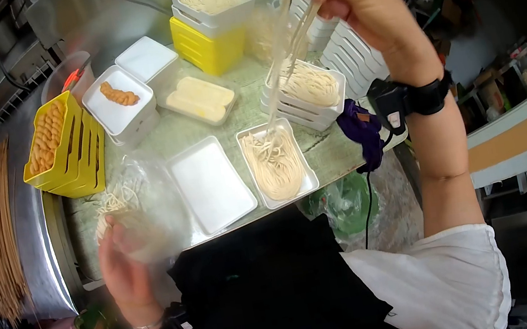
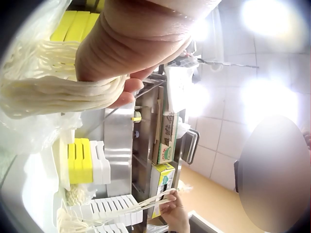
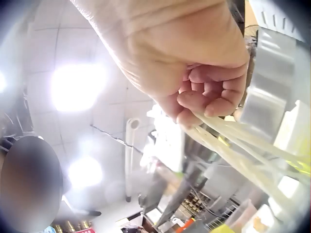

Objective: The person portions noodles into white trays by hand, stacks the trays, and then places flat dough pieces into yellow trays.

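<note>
Raised high at the upper right, my right hand [image 1: 355,2] pinches a few long noodle strands [image 3: 238,145] between thumb and fingers. The strands hang down to a white tray [image 1: 307,171] where a coil of noodles [image 1: 278,172] lies. My left hand [image 1: 125,269], low on the left, holds a bundle of noodles [image 2: 68,97] with the thumb pressed over it. That bundle is beside or partly inside a clear plastic bag [image 1: 163,208], blurred in the head view. Between the two hands lies a bare white tray [image 1: 213,186].
Behind stand a yellow basket [image 1: 206,42] under noodle-filled white ones, a white basket of noodles [image 1: 306,85] and a container of pale blocks [image 1: 200,99]. At left are a yellow basket of twisted dough [image 1: 60,145] and a white tub [image 1: 121,111]. A purple cloth [image 1: 362,132] hangs over the right edge.
</note>
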{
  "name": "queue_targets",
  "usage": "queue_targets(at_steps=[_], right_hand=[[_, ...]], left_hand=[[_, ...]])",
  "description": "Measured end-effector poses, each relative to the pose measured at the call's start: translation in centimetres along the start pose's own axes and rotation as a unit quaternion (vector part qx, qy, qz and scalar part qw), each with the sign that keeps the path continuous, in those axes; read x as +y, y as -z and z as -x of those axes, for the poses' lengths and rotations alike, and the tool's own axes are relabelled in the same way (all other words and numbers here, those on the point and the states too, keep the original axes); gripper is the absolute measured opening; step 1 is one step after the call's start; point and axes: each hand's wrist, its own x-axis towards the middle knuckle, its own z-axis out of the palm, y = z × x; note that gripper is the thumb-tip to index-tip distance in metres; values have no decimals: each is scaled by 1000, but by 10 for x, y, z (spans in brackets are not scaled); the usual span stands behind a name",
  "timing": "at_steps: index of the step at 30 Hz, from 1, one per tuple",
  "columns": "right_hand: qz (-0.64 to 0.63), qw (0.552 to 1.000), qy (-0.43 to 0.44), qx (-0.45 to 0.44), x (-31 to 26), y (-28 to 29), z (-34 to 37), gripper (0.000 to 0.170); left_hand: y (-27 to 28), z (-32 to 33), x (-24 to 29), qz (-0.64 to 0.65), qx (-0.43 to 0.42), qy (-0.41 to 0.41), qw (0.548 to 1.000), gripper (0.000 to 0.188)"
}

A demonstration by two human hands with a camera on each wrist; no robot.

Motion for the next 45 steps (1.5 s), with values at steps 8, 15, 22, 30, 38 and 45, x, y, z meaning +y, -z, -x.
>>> queue_targets(at_steps=[8,15,22,30,38,45], right_hand=[[-87,979,179,-32,-100,-1,-47,18],[77,982,123,-119,-142,-32,-82,22],[14,949,17,-316,-117,-106,-91,25],[15,896,-32,-443,-98,-191,-80,32],[-27,886,-123,-446,-57,-226,-88,30],[-43,887,-146,-436,-33,-222,-86,27]], left_hand=[[-15,3,6,-55,18,-26,998,26],[-3,-6,16,-160,1,-70,985,25],[-29,-9,38,-107,-101,-65,987,24],[-42,-25,56,-144,-105,-136,975,33],[-16,-19,37,-179,-184,-80,963,29],[-14,-14,32,-207,-123,-60,969,26]])
